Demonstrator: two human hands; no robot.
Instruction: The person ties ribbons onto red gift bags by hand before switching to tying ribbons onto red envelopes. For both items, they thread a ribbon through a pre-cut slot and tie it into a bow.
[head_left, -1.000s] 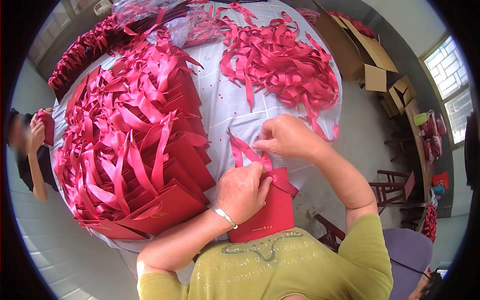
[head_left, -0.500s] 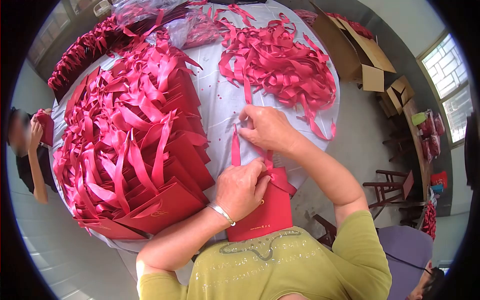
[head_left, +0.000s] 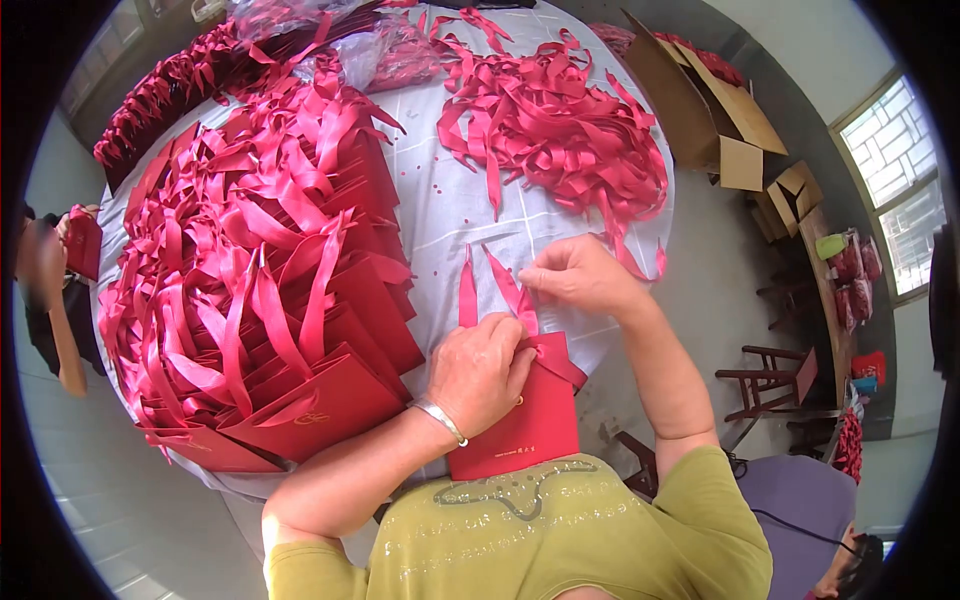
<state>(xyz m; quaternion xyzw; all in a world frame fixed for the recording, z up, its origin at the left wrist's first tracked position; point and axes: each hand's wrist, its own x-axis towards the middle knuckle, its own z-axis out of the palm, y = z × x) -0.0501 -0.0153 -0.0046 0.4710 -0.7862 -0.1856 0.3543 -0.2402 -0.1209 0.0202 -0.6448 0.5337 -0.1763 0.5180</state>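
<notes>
A small red paper gift bag [head_left: 520, 430] lies against my shirt at the table's near edge. My left hand [head_left: 480, 370], with a silver bangle at the wrist, is closed over the bag's top left part, hiding it. Two pointed ends of pink-red ribbon [head_left: 467, 290] stand up past those fingers. Fingers of my right hand [head_left: 580, 278] are pinched at the edge of the right-hand ribbon strand, below its tip. A wider ribbon band [head_left: 558, 360] crosses the bag's upper right corner.
Rows of red gift bags [head_left: 330, 400] with ribbon handles fill the table's left side. A loose ribbon pile [head_left: 570, 130] lies at the far right of the white tablecloth [head_left: 440, 215]. Cardboard boxes [head_left: 740, 160] and a wooden stool [head_left: 765, 380] stand right. Another person [head_left: 55, 300] holds a red bag at left.
My right hand has moved right and down, away from the upper ribbon tip, which now stands free. My left hand stays on the bag.
</notes>
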